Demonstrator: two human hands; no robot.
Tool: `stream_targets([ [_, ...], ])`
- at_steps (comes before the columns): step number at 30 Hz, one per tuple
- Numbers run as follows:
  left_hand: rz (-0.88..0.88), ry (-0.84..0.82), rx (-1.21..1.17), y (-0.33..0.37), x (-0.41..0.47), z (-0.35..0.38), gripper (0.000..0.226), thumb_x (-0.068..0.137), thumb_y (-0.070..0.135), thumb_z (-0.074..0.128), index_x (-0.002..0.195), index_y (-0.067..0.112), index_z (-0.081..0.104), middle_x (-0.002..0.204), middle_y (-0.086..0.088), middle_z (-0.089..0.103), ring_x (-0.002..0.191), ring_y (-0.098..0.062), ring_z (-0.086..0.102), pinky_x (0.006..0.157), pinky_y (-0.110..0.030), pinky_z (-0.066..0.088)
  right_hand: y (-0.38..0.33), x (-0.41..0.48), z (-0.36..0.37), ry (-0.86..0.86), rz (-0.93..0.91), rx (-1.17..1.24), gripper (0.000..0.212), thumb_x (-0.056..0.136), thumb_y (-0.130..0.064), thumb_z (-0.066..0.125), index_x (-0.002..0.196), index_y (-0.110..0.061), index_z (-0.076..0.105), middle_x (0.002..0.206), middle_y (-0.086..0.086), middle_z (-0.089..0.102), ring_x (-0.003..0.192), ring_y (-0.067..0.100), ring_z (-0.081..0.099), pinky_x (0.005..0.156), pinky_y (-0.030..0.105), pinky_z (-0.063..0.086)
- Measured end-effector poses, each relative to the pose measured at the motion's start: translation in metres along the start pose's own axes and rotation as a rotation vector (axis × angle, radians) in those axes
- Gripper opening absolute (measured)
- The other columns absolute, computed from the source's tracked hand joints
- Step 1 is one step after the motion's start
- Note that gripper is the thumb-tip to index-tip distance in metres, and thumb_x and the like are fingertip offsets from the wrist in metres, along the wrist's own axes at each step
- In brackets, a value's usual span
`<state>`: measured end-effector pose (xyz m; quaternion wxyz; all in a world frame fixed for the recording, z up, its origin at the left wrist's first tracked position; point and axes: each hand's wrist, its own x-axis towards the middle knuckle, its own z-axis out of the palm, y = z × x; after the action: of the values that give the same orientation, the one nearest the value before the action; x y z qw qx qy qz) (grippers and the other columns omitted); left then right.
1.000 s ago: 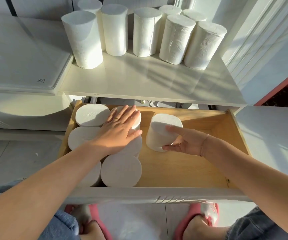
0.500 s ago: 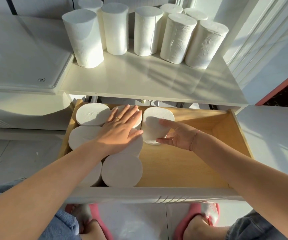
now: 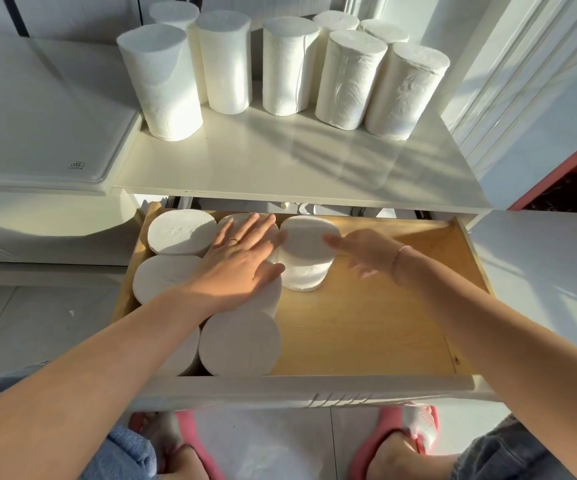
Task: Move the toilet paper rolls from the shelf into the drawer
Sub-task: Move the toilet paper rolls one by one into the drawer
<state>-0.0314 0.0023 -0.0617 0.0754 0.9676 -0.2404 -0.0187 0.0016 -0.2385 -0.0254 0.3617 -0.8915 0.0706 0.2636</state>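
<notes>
Several white toilet paper rolls [image 3: 289, 64] stand upright along the back of the white shelf [image 3: 280, 168]. Below it the wooden drawer [image 3: 366, 334] is pulled out, with several rolls packed upright in its left part. My left hand [image 3: 237, 263] lies flat, fingers spread, on top of those rolls. One more roll [image 3: 306, 252] stands just right of them, near the drawer's back. My right hand [image 3: 366, 252] hovers just right of that roll with fingers apart, blurred and holding nothing.
A white appliance lid [image 3: 37, 133] adjoins the shelf on the left. A white panelled wall [image 3: 522, 81] rises at the right. The right half of the drawer floor is bare wood. My feet in pink slippers [image 3: 415, 434] stand under the drawer front.
My right hand slid the roll left and back against the packed rolls, then let go and drew away to the right. My left hand stayed on the rolls.
</notes>
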Motion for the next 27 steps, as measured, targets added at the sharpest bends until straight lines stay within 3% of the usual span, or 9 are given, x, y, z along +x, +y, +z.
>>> stream_targets([
  [4,-0.005,-0.011,-0.032,0.001,-0.001,0.000,0.071,0.084,0.066,-0.002,0.148,0.035,0.004,0.158,0.005,-0.001,0.144,-0.015,-0.012,0.114,-0.040,-0.014,-0.010,0.010,-0.054,0.465,-0.216,0.147,0.029,0.086,-0.037,0.065,0.075,-0.011,0.064,0.072,0.013,0.067,0.060,0.023,0.058,0.065,0.037,0.051],
  [6,-0.020,-0.011,-0.043,0.001,0.000,0.000,0.072,0.083,0.067,-0.002,0.147,0.034,0.004,0.158,0.006,-0.001,0.143,-0.014,-0.013,0.115,-0.041,-0.013,-0.017,0.022,-0.074,0.605,-0.274,0.221,0.023,0.084,-0.032,0.068,0.090,-0.010,0.065,0.081,0.013,0.069,0.064,0.021,0.062,0.072,0.041,0.054],
  [9,-0.037,-0.015,-0.012,0.002,0.000,0.002,0.064,0.089,0.060,0.009,0.147,0.035,-0.002,0.158,0.008,-0.006,0.142,-0.009,-0.017,0.115,-0.041,-0.011,-0.033,0.048,-0.088,0.693,-0.311,0.258,0.044,0.082,-0.033,0.070,0.115,-0.008,0.058,0.100,0.006,0.064,0.088,0.018,0.061,0.082,0.031,0.050],
  [11,-0.032,-0.013,-0.006,0.003,0.000,0.002,0.064,0.089,0.060,0.009,0.146,0.035,-0.006,0.157,0.009,-0.009,0.141,-0.008,-0.020,0.115,-0.040,-0.012,-0.044,0.064,-0.096,0.795,-0.366,0.308,0.054,0.078,-0.032,0.073,0.121,-0.008,0.051,0.109,0.002,0.055,0.095,0.013,0.053,0.083,0.021,0.044],
  [14,-0.018,-0.015,-0.034,0.001,0.000,0.002,0.065,0.088,0.062,0.006,0.146,0.036,-0.008,0.156,0.010,-0.013,0.139,-0.006,-0.024,0.115,-0.039,-0.013,-0.051,0.090,-0.121,1.032,-0.348,0.504,0.071,0.069,-0.033,0.076,0.127,-0.009,0.043,0.125,0.009,0.048,0.109,0.016,0.049,0.094,0.019,0.039],
  [17,-0.007,-0.021,0.003,-0.001,0.002,0.001,0.065,0.090,0.060,0.012,0.147,0.034,-0.005,0.157,0.008,-0.012,0.141,-0.009,-0.021,0.115,-0.040,-0.012,-0.044,0.114,-0.151,0.942,-0.243,0.600,0.102,0.064,-0.040,0.081,0.146,-0.013,0.026,0.148,0.010,0.032,0.135,0.019,0.036,0.105,0.016,0.026],
  [19,-0.004,-0.026,0.028,-0.002,0.006,0.001,0.065,0.091,0.058,0.018,0.147,0.033,-0.003,0.157,0.006,-0.010,0.142,-0.012,-0.017,0.115,-0.040,-0.011,-0.030,0.128,-0.165,0.776,-0.256,0.624,0.115,0.061,-0.041,0.083,0.151,-0.018,0.014,0.154,0.008,0.029,0.136,0.016,0.036,0.107,0.022,0.029],
  [23,0.009,-0.024,0.038,-0.004,0.010,0.000,0.066,0.091,0.058,0.020,0.147,0.032,-0.002,0.157,0.006,-0.009,0.143,-0.012,-0.015,0.114,-0.039,-0.011,-0.015,0.148,-0.186,0.588,-0.357,0.649,0.105,0.053,-0.027,0.086,0.140,-0.012,0.030,0.127,0.000,0.057,0.116,0.013,0.057,0.101,0.029,0.046],
  [27,0.010,-0.012,0.046,-0.004,0.011,-0.002,0.067,0.089,0.060,0.013,0.147,0.032,-0.003,0.157,0.007,-0.009,0.143,-0.013,-0.015,0.115,-0.039,-0.011,-0.017,0.156,-0.189,0.506,-0.452,0.668,0.094,0.057,-0.015,0.087,0.137,-0.008,0.038,0.134,0.010,0.058,0.121,0.019,0.058,0.104,0.038,0.048],
])
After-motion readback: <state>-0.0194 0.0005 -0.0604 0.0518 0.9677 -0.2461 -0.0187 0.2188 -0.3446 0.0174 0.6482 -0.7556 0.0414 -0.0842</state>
